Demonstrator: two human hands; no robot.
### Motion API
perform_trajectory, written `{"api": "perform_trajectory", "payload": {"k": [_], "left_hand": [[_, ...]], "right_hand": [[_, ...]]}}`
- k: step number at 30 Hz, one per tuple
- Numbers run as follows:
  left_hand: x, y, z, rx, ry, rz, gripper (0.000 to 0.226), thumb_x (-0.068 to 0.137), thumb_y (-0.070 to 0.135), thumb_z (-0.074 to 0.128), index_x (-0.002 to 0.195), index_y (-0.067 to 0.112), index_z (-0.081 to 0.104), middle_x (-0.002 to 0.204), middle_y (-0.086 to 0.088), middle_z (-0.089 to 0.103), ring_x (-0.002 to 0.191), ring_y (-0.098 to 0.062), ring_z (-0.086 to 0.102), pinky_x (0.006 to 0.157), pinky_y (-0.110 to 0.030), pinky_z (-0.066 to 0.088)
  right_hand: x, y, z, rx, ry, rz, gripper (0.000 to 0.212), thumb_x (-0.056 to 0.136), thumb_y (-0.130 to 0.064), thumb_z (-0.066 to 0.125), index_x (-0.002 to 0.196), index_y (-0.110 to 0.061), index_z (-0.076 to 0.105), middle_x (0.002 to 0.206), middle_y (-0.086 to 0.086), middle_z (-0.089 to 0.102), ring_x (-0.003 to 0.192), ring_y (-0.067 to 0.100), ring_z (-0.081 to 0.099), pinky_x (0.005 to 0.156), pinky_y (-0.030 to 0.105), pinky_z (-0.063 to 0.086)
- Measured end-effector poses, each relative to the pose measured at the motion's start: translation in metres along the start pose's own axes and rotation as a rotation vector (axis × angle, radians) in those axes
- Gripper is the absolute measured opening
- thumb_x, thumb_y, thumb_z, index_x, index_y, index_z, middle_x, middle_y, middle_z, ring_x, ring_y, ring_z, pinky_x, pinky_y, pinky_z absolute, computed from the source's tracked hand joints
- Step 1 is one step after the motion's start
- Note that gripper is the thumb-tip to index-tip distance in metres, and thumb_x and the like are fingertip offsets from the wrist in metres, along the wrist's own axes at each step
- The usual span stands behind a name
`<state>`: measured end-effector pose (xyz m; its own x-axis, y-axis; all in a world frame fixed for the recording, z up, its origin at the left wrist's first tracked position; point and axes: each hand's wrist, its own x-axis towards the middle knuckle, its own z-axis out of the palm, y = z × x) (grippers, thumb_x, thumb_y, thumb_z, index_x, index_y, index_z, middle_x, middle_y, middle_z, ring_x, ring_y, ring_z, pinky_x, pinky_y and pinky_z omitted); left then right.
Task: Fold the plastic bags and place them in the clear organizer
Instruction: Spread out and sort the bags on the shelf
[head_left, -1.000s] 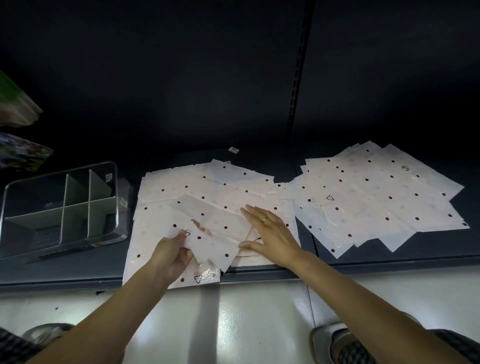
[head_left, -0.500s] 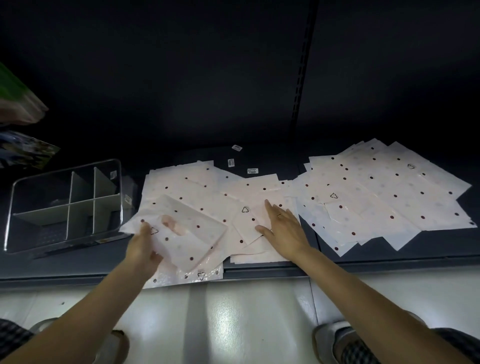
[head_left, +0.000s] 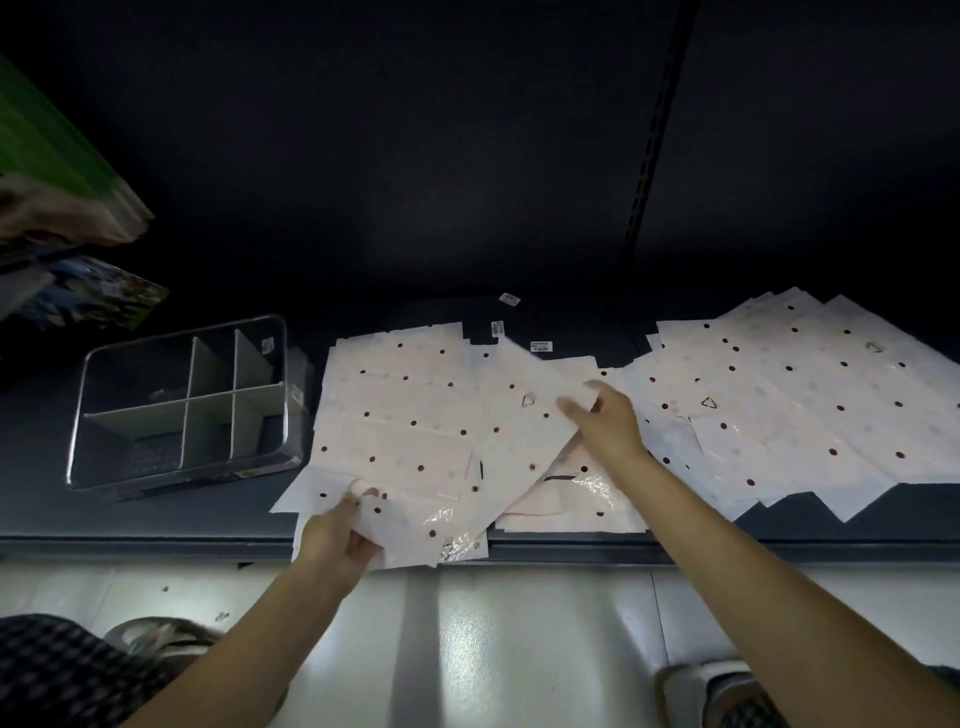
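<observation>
Head view looks down on a dark shelf (head_left: 156, 514) strewn with pale, dotted plastic bags. The left hand (head_left: 340, 535), at 7 o'clock, pinches the near corner of one bag (head_left: 415, 467) lying across the middle pile (head_left: 395, 384). The right hand (head_left: 605, 421), near the centre, has its fingers curled round the edge of a second bag (head_left: 530, 410), whose far corner looks lifted and blurred. A wider heap of bags (head_left: 810, 405) spreads toward 3 o'clock, just beside the right forearm. The clear organizer (head_left: 83, 395) stands at 9 o'clock, just beside the middle pile, its grey dividers making six compartments; what they hold cannot be told. Small white labels (head_left: 509, 298) lie at 12 o'clock beyond the bags. Coloured packages (head_left: 62, 171) jut in at 10 o'clock. Below the shelf edge, a glossy white floor (head_left: 467, 649).
</observation>
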<state>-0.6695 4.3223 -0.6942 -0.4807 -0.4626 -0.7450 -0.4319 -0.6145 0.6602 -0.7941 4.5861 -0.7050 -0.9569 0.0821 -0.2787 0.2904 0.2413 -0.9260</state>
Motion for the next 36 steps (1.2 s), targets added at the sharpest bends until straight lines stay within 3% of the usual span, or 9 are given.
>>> {"api": "perform_trajectory", "payload": {"k": [3,5,10,14,18,21,25,31,36], "left_hand": [[-0.010,-0.011,-0.002,0.340,0.252,0.368,0.049,0.092,0.016,0.060,0.135,0.004,0.039,0.131,-0.018,0.050,0.114,-0.036,0.054,0.099,-0.051,0.044],[-0.021,-0.018,-0.006,0.526,0.318,0.630,0.060,0.090,0.014,0.062,0.141,0.006,0.033,0.138,-0.019,0.038,0.126,-0.036,0.042,0.107,-0.050,0.035],[-0.028,-0.025,-0.013,0.927,0.033,1.131,0.053,0.090,0.020,0.061,0.139,0.015,0.041,0.147,-0.005,0.032,0.137,-0.020,0.025,0.109,-0.039,0.028],[-0.006,-0.032,0.000,1.460,-0.255,0.953,0.057,0.094,0.044,0.048,0.146,0.028,0.030,0.159,0.003,0.008,0.147,-0.020,0.002,0.118,-0.045,0.011],[0.017,-0.039,0.008,1.771,-0.303,0.733,0.063,0.095,0.058,0.026,0.150,0.037,0.004,0.160,0.006,-0.010,0.147,-0.022,-0.010,0.116,-0.049,0.000],[0.024,-0.035,0.019,1.818,-0.237,0.710,0.063,0.096,0.059,0.022,0.150,0.036,0.002,0.160,0.007,-0.009,0.147,-0.022,-0.009,0.116,-0.049,0.001],[0.015,-0.033,0.041,1.771,-0.254,0.911,0.062,0.097,0.055,0.026,0.151,0.033,0.005,0.160,0.007,-0.006,0.147,-0.018,-0.008,0.117,-0.040,0.000],[-0.005,-0.045,0.088,1.843,-0.596,1.000,0.061,0.097,0.054,0.029,0.151,0.032,0.009,0.159,0.009,-0.007,0.146,-0.012,-0.009,0.118,-0.033,-0.002],[-0.008,-0.060,0.100,1.992,-0.638,0.870,0.064,0.098,0.054,0.030,0.152,0.030,0.004,0.159,0.008,-0.010,0.146,-0.012,-0.008,0.118,-0.029,0.001]], "right_hand": [[0.010,-0.011,-0.002,0.403,0.084,0.145,0.026,0.095,-0.022,0.052,0.120,-0.016,0.051,0.117,0.007,0.063,0.106,0.025,0.061,0.095,0.046,0.048],[0.020,-0.011,-0.006,0.400,0.157,0.200,0.035,0.096,-0.025,0.049,0.129,-0.015,0.044,0.127,0.009,0.056,0.114,0.028,0.056,0.099,0.050,0.045],[0.035,-0.009,-0.028,0.146,0.139,0.091,0.010,0.095,-0.016,0.049,0.104,-0.013,0.054,0.114,0.015,0.062,0.090,0.022,0.060,0.081,0.032,0.049],[0.043,-0.012,-0.037,0.187,0.069,0.123,0.026,0.095,-0.025,0.053,0.118,-0.012,0.049,0.119,0.012,0.060,0.105,0.027,0.060,0.094,0.044,0.049],[0.041,-0.017,-0.037,0.288,-0.015,0.093,0.076,0.091,-0.018,0.061,0.149,-0.023,0.012,0.145,0.004,0.037,0.125,0.018,0.043,0.103,0.038,0.039],[0.036,-0.015,-0.034,0.038,-0.025,-0.063,0.093,0.087,-0.007,0.065,0.150,-0.026,-0.001,0.157,0.002,0.009,0.143,0.017,0.015,0.116,0.034,0.017],[0.032,-0.009,-0.047,-0.336,0.196,-0.295,0.076,0.091,-0.002,0.056,0.150,-0.020,0.012,0.158,0.004,0.007,0.144,0.016,0.012,0.111,0.017,0.014],[0.032,0.036,-0.122,-0.897,0.303,-0.025,0.082,0.091,-0.042,0.056,0.151,-0.014,0.007,0.159,0.006,0.004,0.146,0.026,0.003,0.117,0.044,0.003],[0.025,0.068,-0.146,-0.880,0.437,-0.144,0.029,0.098,-0.018,0.046,0.117,-0.003,0.061,0.130,0.018,0.055,0.124,0.034,0.046,0.101,0.047,0.036]]}}
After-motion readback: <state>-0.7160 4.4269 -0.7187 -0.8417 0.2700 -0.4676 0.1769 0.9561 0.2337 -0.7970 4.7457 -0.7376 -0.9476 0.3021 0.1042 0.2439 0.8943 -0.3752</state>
